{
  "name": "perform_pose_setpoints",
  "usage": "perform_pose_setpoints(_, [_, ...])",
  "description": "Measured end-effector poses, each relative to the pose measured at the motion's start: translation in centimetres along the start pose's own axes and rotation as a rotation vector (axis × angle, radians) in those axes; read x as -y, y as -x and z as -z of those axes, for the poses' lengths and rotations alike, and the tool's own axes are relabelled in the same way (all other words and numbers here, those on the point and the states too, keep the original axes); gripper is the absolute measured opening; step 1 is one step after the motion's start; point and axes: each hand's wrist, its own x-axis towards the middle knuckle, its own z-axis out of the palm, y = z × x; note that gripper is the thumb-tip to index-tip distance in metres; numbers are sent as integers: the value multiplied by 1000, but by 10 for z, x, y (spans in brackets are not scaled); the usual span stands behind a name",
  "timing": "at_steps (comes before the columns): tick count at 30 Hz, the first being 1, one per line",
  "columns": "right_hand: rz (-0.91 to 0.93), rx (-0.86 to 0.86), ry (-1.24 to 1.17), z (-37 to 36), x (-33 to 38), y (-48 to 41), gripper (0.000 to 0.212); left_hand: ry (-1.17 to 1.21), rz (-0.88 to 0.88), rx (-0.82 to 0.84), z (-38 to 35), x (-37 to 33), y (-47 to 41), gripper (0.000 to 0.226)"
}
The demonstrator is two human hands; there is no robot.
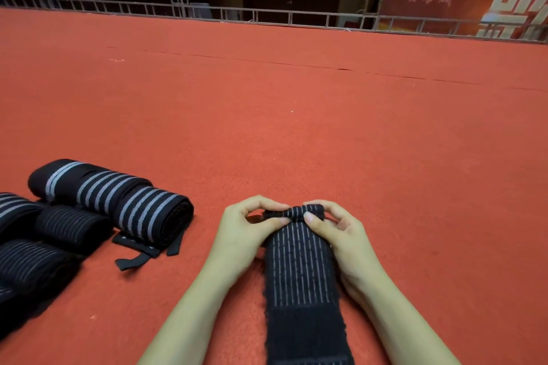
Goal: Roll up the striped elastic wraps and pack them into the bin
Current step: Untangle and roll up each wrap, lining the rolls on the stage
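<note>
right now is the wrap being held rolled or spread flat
Mostly spread: wrap curled only at its far end, between left hand and right hand.

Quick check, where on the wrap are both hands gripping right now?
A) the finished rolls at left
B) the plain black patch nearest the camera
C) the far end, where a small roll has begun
C: left hand and right hand pinch the curled far end of the striped wrap.

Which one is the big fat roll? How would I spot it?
Start on the red carpet floor, then find the heap of black striped wraps low on the left. The big black rolled wrap lies along the heap's far side. Unlike its neighbours, it is longest, with black tabs trailing from its coiled end.
</note>
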Motion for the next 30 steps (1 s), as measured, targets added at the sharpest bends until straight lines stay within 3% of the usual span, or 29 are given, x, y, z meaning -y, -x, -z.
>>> perform_pose_setpoints(6, [42, -39, 44, -1, -1, -2, 18, 1, -57, 1, -1, 5, -2, 20])
perform_pose_setpoints(11, [37, -42, 29, -1, -2, -4, 15, 51, -10, 131, 1, 6, 0, 17])
perform_pose_setpoints(15, [19, -30, 10, -3, 0, -2, 23, 0, 53, 91, -3, 5, 0, 13])
perform_pose_setpoints(21, [-1, 0, 35, -1, 0, -2, 31, -13, -21, 49, -3, 5, -1, 12])
perform_pose_setpoints(28, [85, 1, 74, -1, -3, -4, 20, 22, -17, 78, -1, 8, -2, 9])
perform_pose_setpoints(30, [101, -2, 74, 0, -3, -4, 21, 69, 36, 112, -2, 8, -2, 18])
